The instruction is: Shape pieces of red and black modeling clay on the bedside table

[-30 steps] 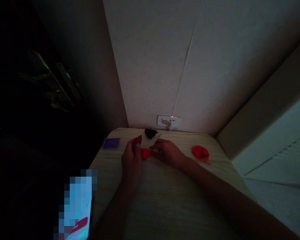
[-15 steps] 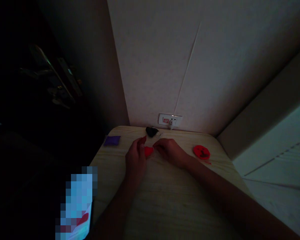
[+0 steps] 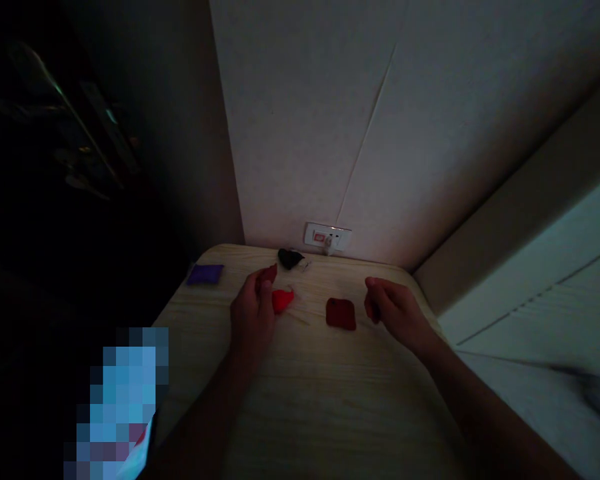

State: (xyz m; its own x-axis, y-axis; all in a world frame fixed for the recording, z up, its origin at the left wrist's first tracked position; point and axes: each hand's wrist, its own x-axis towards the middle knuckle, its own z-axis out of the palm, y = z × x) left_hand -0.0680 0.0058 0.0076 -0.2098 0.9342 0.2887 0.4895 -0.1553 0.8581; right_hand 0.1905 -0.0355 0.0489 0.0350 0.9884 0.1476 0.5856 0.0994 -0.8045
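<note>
My left hand (image 3: pixel 253 310) is closed around a dark red piece (image 3: pixel 269 273) that sticks out above the thumb. A bright red, soft-looking lump (image 3: pixel 282 301) with a thin tip lies against the fingers of that hand; whether it is gripped too is unclear. Farther right, my right hand (image 3: pixel 395 310) has its fingers curled together, and what they hold, if anything, is hidden. Between the hands, nearer the right one, a flat dark red rounded square (image 3: pixel 341 314) rests on the light wooden tabletop (image 3: pixel 300 387). The red disc seen earlier is out of sight.
A purple packet (image 3: pixel 205 274) lies at the table's left edge. Near the wall is a black lump (image 3: pixel 290 259), below a socket plate (image 3: pixel 328 237) with a plug in it. A lit, pixelated screen (image 3: pixel 123 400) stands at lower left; a pale panel (image 3: pixel 530 267) borders the right.
My right hand has left the bright red lump and moved right, to where the red disc lay. The dark red square now shows between the hands. The view has shifted slightly.
</note>
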